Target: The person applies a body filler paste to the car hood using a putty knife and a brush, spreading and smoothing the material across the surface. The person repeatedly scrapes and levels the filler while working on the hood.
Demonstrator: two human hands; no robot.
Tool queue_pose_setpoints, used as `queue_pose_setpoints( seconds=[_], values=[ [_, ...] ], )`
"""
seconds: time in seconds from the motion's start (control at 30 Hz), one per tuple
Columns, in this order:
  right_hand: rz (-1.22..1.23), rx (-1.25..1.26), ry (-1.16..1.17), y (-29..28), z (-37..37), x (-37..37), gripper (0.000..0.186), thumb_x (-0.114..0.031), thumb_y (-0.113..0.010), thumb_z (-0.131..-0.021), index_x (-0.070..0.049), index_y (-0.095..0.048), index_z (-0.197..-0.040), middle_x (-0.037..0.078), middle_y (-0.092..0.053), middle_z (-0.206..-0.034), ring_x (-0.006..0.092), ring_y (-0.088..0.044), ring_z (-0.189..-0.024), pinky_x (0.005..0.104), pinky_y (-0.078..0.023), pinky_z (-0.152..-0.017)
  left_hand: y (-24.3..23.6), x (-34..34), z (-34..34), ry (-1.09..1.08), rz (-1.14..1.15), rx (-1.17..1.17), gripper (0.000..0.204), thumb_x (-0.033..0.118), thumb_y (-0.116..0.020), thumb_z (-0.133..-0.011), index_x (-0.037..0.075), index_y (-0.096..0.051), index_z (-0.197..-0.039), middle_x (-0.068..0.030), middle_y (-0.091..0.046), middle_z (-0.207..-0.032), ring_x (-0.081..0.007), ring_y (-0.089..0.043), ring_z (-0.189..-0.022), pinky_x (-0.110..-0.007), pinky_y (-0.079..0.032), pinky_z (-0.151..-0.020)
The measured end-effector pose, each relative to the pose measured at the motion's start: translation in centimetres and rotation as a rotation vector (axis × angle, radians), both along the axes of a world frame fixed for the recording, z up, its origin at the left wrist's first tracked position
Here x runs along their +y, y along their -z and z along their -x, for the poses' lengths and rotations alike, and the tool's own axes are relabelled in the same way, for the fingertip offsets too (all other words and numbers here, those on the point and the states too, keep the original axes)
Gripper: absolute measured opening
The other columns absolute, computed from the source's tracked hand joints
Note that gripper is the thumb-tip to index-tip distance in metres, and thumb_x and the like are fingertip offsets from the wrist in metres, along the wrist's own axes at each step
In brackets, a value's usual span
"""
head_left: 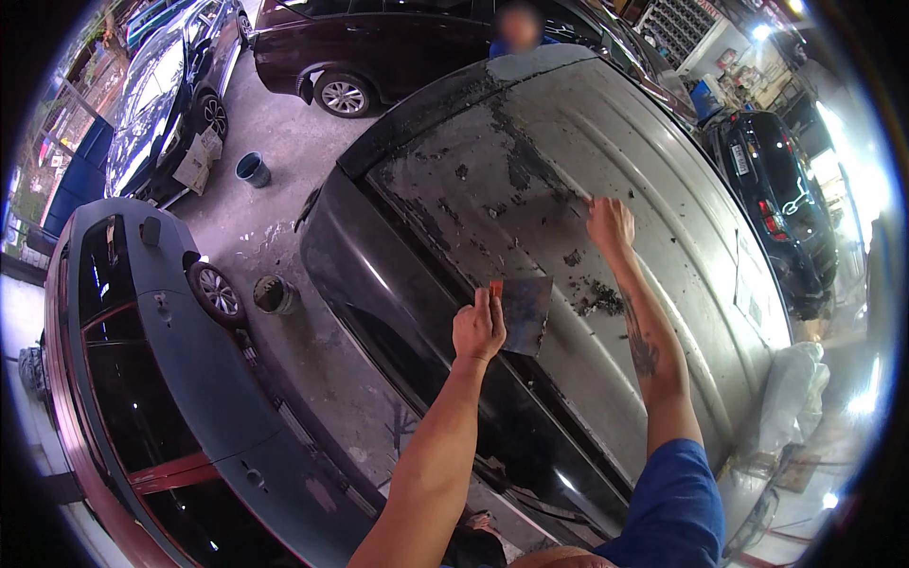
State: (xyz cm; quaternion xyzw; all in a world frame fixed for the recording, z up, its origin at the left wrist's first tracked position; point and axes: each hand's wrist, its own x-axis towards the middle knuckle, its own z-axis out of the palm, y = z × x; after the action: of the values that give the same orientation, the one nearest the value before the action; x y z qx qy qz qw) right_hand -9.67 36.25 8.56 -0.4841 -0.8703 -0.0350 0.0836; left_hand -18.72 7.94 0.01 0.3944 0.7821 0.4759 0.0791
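Note:
A grey ribbed vehicle roof (pixel 672 246) fills the centre, patched with flaking dark material and loose black flakes (pixel 597 298). My left hand (pixel 478 327) grips a wide flat metal scraper (pixel 525 312) with an orange handle, held over the roof's left part near a long dark channel. Farther forward and right, my right hand (pixel 611 227) is closed at the peeling patch, its fingertips around something thin that I cannot make out.
A person (pixel 511 47) is beyond the roof's far edge. Several cars surround it, including a primed one (pixel 208 388) at left. Two buckets (pixel 253 170) (pixel 275 295) stand on the concrete floor (pixel 312 161). Crumpled plastic sheeting (pixel 795 398) lies at the right.

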Motion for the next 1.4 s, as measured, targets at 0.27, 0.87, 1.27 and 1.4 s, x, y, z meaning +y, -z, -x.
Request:
queue_pose_setpoints(
  seconds=[0.27,0.87,1.27,1.4],
  values=[
    [-0.039,0.066,-0.004,-0.2,-0.6,0.3,0.011,-0.007,-0.064,-0.074,-0.004,-0.070,-0.083,0.021,-0.067,-0.082,0.0360,-0.067,-0.080,0.0450,-0.054,-0.071,0.3,0.4,0.2,0.006,0.002,0.030,0.014,0.020,-0.053,-0.092,0.008,-0.045,-0.091,-0.0161,-0.056,-0.060,-0.0368,-0.058,-0.057,-0.048,-0.046,-0.054],
    [0.041,0.035,-0.056,0.3,-1.1,1.2,0.016,-0.007,-0.061,-0.075,-0.007,-0.071,-0.088,0.018,-0.068,-0.088,0.0358,-0.067,-0.082,0.0461,-0.053,-0.071,-0.2,-0.1,-0.1,-0.009,0.102,0.003,0.017,0.024,-0.053,-0.093,0.009,-0.046,-0.097,-0.0193,-0.058,-0.063,-0.0417,-0.059,-0.062,-0.054,-0.044,-0.056],
    [-0.038,0.062,-0.120,-0.5,-0.7,2.2,0.019,-0.022,-0.057,-0.086,-0.011,-0.069,-0.096,0.012,-0.067,-0.099,0.0326,-0.063,-0.094,0.0452,-0.051,-0.078,0.9,0.2,-0.1,-0.004,0.254,-0.013,0.026,0.029,-0.049,-0.093,0.007,-0.053,-0.105,-0.0223,-0.062,-0.075,-0.0415,-0.061,-0.068,-0.053,-0.049,-0.058],
    [0.054,-0.038,-0.045,0.0,-1.1,0.9,0.015,-0.016,-0.064,-0.077,-0.005,-0.070,-0.085,0.013,-0.069,-0.088,0.0337,-0.067,-0.083,0.0443,-0.055,-0.073,1.4,0.5,0.1,0.017,0.041,-0.028,0.014,0.019,-0.051,-0.092,0.007,-0.045,-0.088,-0.0171,-0.058,-0.062,-0.0394,-0.059,-0.057,-0.050,-0.047,-0.053]
  ],
)
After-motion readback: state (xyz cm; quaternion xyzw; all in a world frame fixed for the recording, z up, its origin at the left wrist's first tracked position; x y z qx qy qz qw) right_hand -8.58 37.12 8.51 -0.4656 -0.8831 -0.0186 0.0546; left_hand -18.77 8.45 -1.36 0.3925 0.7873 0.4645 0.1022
